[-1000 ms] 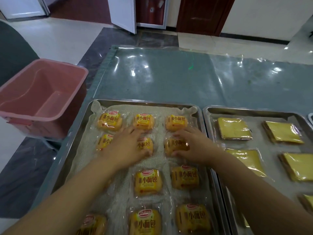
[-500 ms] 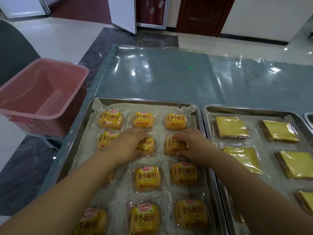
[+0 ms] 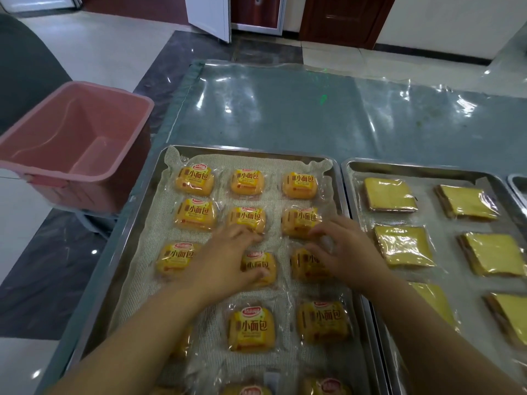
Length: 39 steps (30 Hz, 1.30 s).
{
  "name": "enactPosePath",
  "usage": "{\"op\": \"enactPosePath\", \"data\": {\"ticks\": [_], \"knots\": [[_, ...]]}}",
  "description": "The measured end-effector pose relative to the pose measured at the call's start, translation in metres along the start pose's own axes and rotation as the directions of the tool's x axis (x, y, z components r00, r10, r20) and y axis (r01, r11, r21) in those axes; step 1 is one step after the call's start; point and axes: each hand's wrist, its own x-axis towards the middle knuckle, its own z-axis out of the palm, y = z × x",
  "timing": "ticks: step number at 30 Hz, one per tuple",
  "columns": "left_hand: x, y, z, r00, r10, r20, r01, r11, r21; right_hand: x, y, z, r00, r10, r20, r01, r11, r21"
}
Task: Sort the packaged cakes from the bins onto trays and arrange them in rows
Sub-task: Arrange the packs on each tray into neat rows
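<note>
Both hands work in the middle of the frame over the left tray (image 3: pixel 248 151), where wrapped round cakes (image 3: pixel 247 182) lie in 3 columns on a mesh liner (image 3: pixel 275 195). The right tray (image 3: pixel 413 166) at the right of the frame holds flat square cakes (image 3: pixel 389 195) in rows. The left hand (image 3: pixel 228 263) is spread wide over the middle cake of row 3 (image 3: pixel 261 266), thumb at its near edge and fingers reaching past its far edge. The right hand (image 3: pixel 342 252) has loosely bent fingers whose tips meet the wrappers of the right-column cakes in row 2 (image 3: pixel 301 222) and row 3 (image 3: pixel 305 266). I cannot tell whether either hand actually pinches a wrapper. The main risk looks like knock-on disorder: the wrappers are slick and nearly touch, so sliding 1 cake could push its neighbour out of line, or a forearm could drag the cakes at the bottom of the frame. Pressing hard could squash the soft cakes. The liner is loose and wrinkled at its upper edge, so a sideways shove might bunch it and shift a whole row. The pink bin (image 3: pixel 79 132) at upper left shows no cakes inside, so tidying seems to be the remaining work.
</note>
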Motion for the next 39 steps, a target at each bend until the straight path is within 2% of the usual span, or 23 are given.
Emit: {"op": "enactPosePath", "data": {"ticks": [3, 6, 10, 13, 24, 27, 31, 34, 37, 39], "knots": [[-0.011, 0.006, 0.011, 0.995, -0.051, 0.083, 0.036, 0.984, 0.175, -0.019, -0.002, 0.002, 0.989, 0.018, 0.149, -0.010, 0.999, -0.050], [-0.012, 0.008, 0.012, 0.994, -0.046, 0.100, 0.023, 0.975, 0.219, -0.023, -0.004, 0.003, 0.967, 0.045, 0.251, -0.015, 0.993, -0.120], [-0.010, 0.000, 0.010, 0.995, -0.036, 0.092, 0.020, 0.986, 0.166, -0.019, -0.011, 0.003, 0.956, 0.089, 0.278, -0.049, 0.988, -0.149], [-0.013, -0.008, 0.007, 0.995, -0.032, 0.089, 0.016, 0.985, 0.174, -0.020, -0.016, 0.004, 0.950, 0.098, 0.295, -0.070, 0.992, -0.103], [-0.022, -0.011, 0.009, 0.996, -0.033, 0.082, 0.019, 0.985, 0.174, -0.025, -0.022, 0.005, 0.927, 0.130, 0.353, -0.081, 0.986, -0.148], [-0.032, -0.003, 0.004, 0.999, -0.041, 0.021, 0.039, 0.996, 0.075, -0.032, -0.026, 0.003, 0.952, 0.124, 0.280, -0.094, 0.989, -0.119], [-0.058, 0.013, 0.006, 0.985, -0.040, -0.171, 0.018, 0.992, -0.126, -0.058, -0.030, -0.001, 0.987, 0.100, 0.125, -0.091, 0.993, -0.076], [-0.077, 0.019, 0.018, 0.997, -0.028, -0.075, 0.017, 0.990, -0.143, -0.083, -0.032, -0.001, 0.984, 0.097, 0.149, -0.086, 0.993, -0.082], [-0.087, 0.016, 0.031, 0.998, -0.025, 0.057, 0.025, 1.000, 0.008, -0.097, -0.034, 0.002, 0.961, 0.114, 0.254, -0.083, 0.988, -0.129], [-0.088, 0.016, 0.034, 0.996, -0.016, 0.087, 0.006, 0.993, 0.115, -0.100, -0.037, 0.005, 0.940, 0.128, 0.316, -0.068, 0.979, -0.194]]}}
